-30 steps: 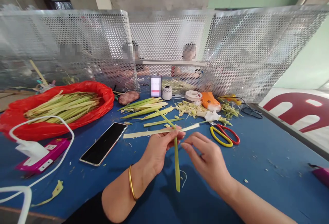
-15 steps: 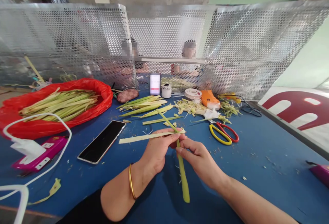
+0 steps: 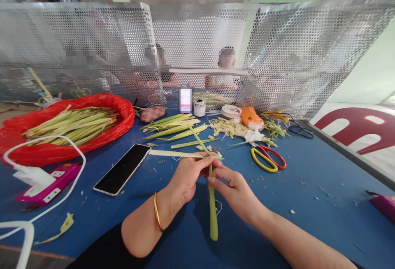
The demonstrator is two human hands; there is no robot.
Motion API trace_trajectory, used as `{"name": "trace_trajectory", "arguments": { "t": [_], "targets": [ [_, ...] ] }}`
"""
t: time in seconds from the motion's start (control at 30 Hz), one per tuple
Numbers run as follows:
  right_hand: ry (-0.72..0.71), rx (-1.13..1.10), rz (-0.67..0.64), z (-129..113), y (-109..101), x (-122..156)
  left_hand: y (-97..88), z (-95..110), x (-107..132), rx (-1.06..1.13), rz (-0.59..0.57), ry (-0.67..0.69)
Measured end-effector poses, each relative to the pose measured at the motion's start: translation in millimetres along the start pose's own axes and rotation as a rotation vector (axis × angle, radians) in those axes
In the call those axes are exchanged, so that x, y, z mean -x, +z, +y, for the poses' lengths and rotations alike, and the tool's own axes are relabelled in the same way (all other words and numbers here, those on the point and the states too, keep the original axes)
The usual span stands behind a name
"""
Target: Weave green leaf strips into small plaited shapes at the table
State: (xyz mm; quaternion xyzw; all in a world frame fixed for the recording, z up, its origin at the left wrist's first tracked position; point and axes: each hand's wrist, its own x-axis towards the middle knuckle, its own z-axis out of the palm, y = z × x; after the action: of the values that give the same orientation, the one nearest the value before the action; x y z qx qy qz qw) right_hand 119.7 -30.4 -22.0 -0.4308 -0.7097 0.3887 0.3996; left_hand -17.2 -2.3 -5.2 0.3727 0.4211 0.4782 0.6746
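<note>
My left hand [image 3: 188,176] pinches a long green leaf strip [image 3: 212,211] near its crossing with a pale strip [image 3: 173,153] that runs left over the blue table [image 3: 308,195]. My right hand [image 3: 236,191] grips the same green strip just below, fingers closed round it. The strip's lower end hangs down toward me. A gold bangle sits on my left wrist.
A red bag of green leaf strips [image 3: 70,125] lies at the left, a black phone [image 3: 122,168] and a pink charger with white cable [image 3: 46,184] near it. Yellow and red scissors [image 3: 268,159], loose leaf cuttings [image 3: 228,129], tape and an orange tool stand behind. Other people sit beyond the perforated metal screen [image 3: 277,55].
My right hand has closed onto the green strip, which it was apart from a second ago. The pale strip has shifted leftward and the green strip's lower end swung slightly.
</note>
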Motion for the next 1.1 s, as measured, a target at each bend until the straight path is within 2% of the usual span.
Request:
{"name": "trace_trajectory", "arguments": {
  "t": [0.07, 0.17, 0.23, 0.3, 0.43, 0.53, 0.63, 0.73, 0.87, 0.93, 1.03, 1.1],
  "targets": [
    [-0.032, 0.08, 0.077, 0, -6, 1, -1.8, 3, 0, 0.011, -0.048, -0.037],
    [-0.148, 0.292, 0.346, -3, -22, -1, -3.5, 6, 2, 0.005, -0.13, -0.118],
    [-0.173, 0.399, 0.443, -4, -33, -6, -3.5, 7, 3, -0.01, -0.195, -0.165],
    [-0.088, 0.319, 0.364, -5, -40, -12, -2.7, 7, 4, -0.019, -0.241, -0.199],
    [0.16, -0.219, 0.069, -2, -38, -19, 0.8, 7, 7, -0.036, -0.242, -0.227],
    [0.225, -0.478, 0.082, -1, -33, -19, 3.8, 7, 10, -0.128, -0.234, -0.204],
    [0.258, -0.574, 0.094, 0, -31, -18, 6.4, 5, 12, -0.243, -0.233, -0.17],
    [0.264, -0.578, 0.092, 0, -28, -16, 8.1, 3, 13, -0.337, -0.225, -0.147],
    [0.27, -0.554, 0.224, 2, -21, -15, 7.6, 2, 11, -0.401, -0.226, -0.147],
    [0.282, -0.518, 0.231, 5, -19, -16, 6.1, 2, 10, -0.404, -0.236, -0.17],
    [0.284, -0.309, 0.21, 10, -22, -18, 3.4, 3, 8, -0.369, -0.26, -0.203],
    [0.188, -0.064, 0.339, 8, -29, -19, 2.4, 5, 8, -0.33, -0.278, -0.219]
  ]
}}
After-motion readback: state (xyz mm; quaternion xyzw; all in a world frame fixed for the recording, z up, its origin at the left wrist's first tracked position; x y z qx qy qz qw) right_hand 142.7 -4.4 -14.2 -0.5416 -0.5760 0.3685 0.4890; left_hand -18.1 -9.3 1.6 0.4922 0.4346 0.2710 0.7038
